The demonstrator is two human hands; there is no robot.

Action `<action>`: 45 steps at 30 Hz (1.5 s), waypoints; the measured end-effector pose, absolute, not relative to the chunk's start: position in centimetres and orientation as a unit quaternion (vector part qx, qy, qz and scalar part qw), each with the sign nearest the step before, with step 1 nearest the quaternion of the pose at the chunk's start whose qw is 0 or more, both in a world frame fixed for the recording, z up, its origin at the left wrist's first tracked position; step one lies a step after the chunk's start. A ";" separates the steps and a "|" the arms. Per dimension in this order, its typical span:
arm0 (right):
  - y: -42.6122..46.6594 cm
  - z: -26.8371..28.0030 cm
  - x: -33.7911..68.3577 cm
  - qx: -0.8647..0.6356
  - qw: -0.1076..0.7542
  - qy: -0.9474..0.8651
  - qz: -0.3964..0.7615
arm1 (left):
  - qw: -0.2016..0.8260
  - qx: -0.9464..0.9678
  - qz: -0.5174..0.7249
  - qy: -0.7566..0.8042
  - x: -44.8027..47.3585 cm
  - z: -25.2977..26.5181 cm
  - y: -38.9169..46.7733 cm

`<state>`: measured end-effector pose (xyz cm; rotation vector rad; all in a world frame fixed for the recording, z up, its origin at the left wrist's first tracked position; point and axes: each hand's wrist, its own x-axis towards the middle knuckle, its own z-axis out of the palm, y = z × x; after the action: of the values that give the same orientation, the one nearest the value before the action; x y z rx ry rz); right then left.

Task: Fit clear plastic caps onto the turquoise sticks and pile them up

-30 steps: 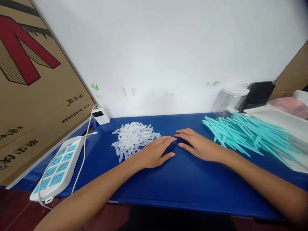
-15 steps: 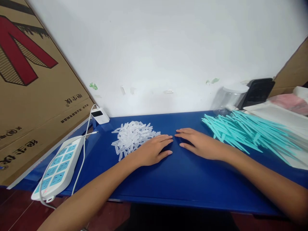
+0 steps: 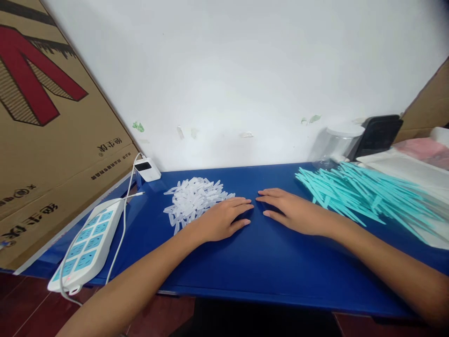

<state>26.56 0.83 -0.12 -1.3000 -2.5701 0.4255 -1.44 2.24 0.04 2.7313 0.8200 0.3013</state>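
My left hand (image 3: 224,219) lies on the blue table (image 3: 252,267), palm down with fingers stretched out, holding nothing. Just beyond and to the left of it is a heap of small, whitish, translucent pointed pieces (image 3: 194,199); my hand and wrist cover its near right edge. Facing it across a small gap, my right hand (image 3: 293,213) rests flat with its fingers apart and nothing in them. Right of that hand spreads a pile of long, thin turquoise strips (image 3: 365,192), separate from the fingers.
At left lie a white power strip (image 3: 87,245) with a cable and a small white device (image 3: 148,169), beside a large cardboard box (image 3: 70,126). A clear jar (image 3: 338,145) and a black stand (image 3: 379,135) are at the back right, before the white wall (image 3: 228,84).
Both hands keep the same pose and place on the table. The whole view has shifted very slightly; the heap and the strips look unchanged.
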 end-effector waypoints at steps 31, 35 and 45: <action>0.8 -0.1 26.8 -0.443 0.123 -0.873 0.165 | 0.144 0.940 0.106 0.289 -1.6 0.4 2.2; 0.8 -0.1 26.8 -0.442 0.120 -0.875 0.159 | 0.147 0.940 0.105 0.291 -1.6 0.3 2.2; 0.8 -0.3 26.9 -0.438 0.125 -0.877 0.155 | 0.140 0.942 0.104 0.288 -1.6 0.1 2.3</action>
<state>26.88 0.83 -0.27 -1.2766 -2.5544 0.4531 -1.60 2.26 0.12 2.7205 0.8321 0.3018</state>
